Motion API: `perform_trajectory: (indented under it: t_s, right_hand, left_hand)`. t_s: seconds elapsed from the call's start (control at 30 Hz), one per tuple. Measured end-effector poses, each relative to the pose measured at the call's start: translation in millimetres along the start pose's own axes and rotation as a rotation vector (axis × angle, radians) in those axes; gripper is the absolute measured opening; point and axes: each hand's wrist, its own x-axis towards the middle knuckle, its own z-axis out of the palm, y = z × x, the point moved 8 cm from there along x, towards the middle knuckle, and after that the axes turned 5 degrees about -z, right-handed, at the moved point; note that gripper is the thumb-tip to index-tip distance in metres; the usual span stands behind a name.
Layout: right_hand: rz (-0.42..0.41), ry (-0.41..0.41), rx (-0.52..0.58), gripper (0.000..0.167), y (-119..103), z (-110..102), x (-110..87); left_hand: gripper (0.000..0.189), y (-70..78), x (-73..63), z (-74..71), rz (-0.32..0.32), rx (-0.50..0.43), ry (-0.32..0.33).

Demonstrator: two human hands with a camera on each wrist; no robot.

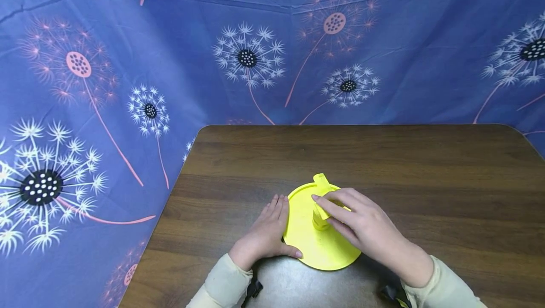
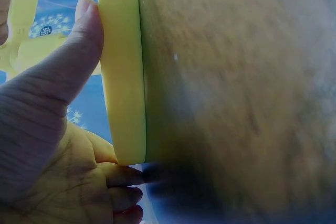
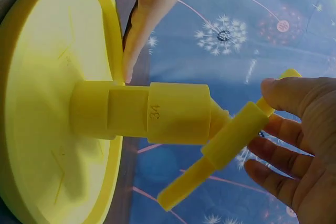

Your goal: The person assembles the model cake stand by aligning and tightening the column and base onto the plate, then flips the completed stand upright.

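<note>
A yellow round base [image 1: 328, 253] with a raised rim lies on the table. From its middle rises a thick yellow post [image 3: 178, 113] marked 34, with a tapered tip. My left hand [image 1: 268, 227] holds the base at its left edge, thumb over the rim and fingers along the outer side. Above the post, my right hand [image 1: 366, 225] grips a yellow bar [image 3: 236, 136] with a thicker middle section, thumb and fingers at one end. The bar slants across the post's tip in the right wrist view; whether they are joined I cannot tell.
The brown wooden table [image 1: 426, 171] extends behind the base and to both sides. A blue cloth [image 1: 179, 48] with dandelion prints hangs along the table's far and left sides.
</note>
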Motion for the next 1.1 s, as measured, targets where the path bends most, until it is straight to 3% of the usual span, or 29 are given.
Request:
perform_trajectory:
  t_s: [0.1,0.27,0.37,0.5,0.87,1.03,1.1]
  right_hand:
    - [-0.045,0.005,-0.03,0.04,-5,4,3.1]
    - [-0.049,-0.056,-0.089,0.042,-8,14,3.5]
    - [-0.061,-0.078,-0.128,0.063,-10,21,3.6]
    - [-0.096,-0.093,-0.159,0.076,-16,27,5.3]
    - [-0.11,-0.227,-0.238,0.065,-23,45,3.9]
    - [-0.058,-0.131,-0.143,0.034,-14,35,3.7]
    - [-0.017,-0.054,-0.101,0.034,-6,26,2.7]
  left_hand:
    - [0.132,0.4,0.2,-0.2,0.004,0.007,0.003]
    - [0.132,0.4,0.0,-0.8,0.006,0.013,0.005]
    - [0.132,0.8,-0.1,-0.4,0.008,0.016,0.006]
    - [0.132,0.9,0.5,0.8,0.008,0.022,0.004]
    - [0.132,-0.3,1.5,2.0,0.0,0.021,0.007]
    - [0.132,-0.5,2.5,1.5,0.001,0.025,0.012]
    - [0.133,-0.7,2.9,1.4,0.001,0.025,0.01]
